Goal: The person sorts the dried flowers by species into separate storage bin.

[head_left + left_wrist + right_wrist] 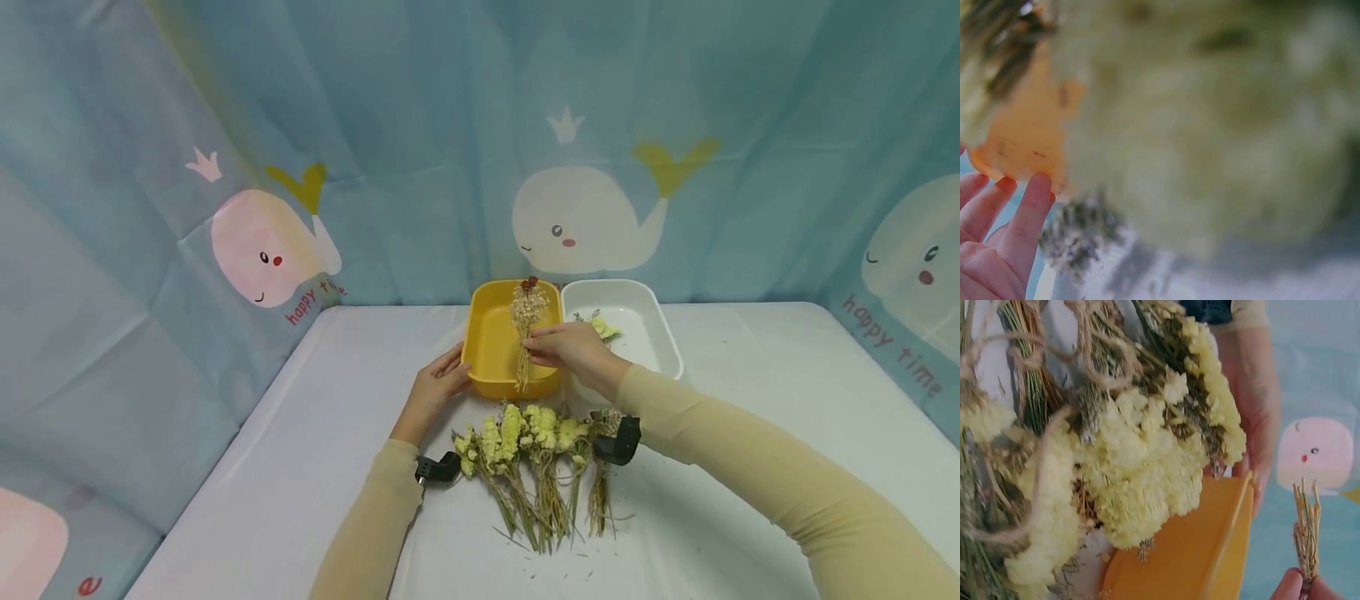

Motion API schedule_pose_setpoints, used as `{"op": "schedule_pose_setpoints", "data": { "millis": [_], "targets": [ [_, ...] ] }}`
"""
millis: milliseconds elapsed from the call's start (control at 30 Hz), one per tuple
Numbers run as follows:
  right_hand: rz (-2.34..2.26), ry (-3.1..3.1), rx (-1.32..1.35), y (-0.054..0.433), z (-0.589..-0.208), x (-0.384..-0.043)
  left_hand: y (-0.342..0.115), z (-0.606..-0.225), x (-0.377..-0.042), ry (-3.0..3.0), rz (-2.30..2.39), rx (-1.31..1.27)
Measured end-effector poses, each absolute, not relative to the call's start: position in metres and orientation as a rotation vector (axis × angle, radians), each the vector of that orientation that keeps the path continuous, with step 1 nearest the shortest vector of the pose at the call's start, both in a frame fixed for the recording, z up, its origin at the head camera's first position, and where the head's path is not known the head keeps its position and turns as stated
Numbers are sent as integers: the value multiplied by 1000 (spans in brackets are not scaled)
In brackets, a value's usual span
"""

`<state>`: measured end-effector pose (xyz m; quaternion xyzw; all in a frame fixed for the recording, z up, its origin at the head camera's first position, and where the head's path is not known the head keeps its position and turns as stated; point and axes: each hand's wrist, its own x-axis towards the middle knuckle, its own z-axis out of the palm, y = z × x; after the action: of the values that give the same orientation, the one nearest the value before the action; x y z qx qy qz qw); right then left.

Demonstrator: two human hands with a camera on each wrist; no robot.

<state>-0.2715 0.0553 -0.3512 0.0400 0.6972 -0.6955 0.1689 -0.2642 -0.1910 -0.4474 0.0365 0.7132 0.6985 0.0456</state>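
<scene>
nearby, white tray (639, 321), whale curtain (420, 183), flower bunches (542, 423)

the white table (315, 417) bears two trays (495, 390) and flower bundles (543, 433).

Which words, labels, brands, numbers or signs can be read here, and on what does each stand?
"happy time": cloth backdrop, under the left crowned whale.
"happy time": same backdrop, under the right whale.
"e": backdrop, lower left corner.
Red lettering under the middle whale: mostly hidden by the yellow tray, unreadable.
Black wristbands: nothing readable.
</scene>
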Motion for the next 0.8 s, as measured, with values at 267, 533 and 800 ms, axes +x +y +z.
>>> {"op": "schedule_pose_setpoints", "data": {
  "millis": [267, 533, 800],
  "targets": [
    [-1994, 1961, 134, 48, -353, -286, -191, -446, -264, 2177, 2135, 97],
    [-2011, 1986, 180, 32, -365, -303, -191, -447, -265, 2202, 2110, 68],
    [-2006, 1990, 202, 26, -370, -311, -191, -448, -268, 2206, 2099, 65]
  ]
}}
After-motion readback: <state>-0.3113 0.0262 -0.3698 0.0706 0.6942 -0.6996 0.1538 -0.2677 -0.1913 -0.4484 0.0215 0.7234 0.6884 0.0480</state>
